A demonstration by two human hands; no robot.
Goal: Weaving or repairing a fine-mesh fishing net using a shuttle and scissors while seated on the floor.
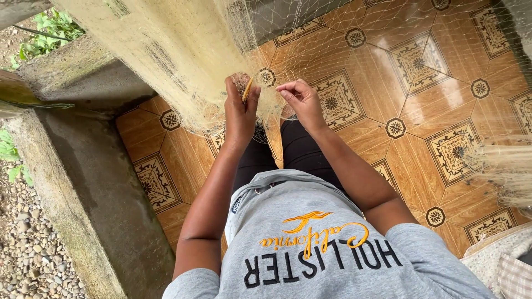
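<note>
A fine, pale fishing net (183, 61) hangs in front of me and drapes over the tiled floor. My left hand (240, 108) is closed around a small yellowish netting needle (247, 89), held upright against the mesh. Just to its right, my right hand (299, 99) pinches a strand of the net between thumb and fingers. Both hands are raised close together, a few centimetres apart, above my knees in black trousers.
Orange patterned floor tiles (421, 111) spread to the right. A low concrete wall (83, 182) runs along the left, with gravel (27, 243) and green plants beyond. More bunched net (507, 166) lies at the right edge, above a cloth (499, 260).
</note>
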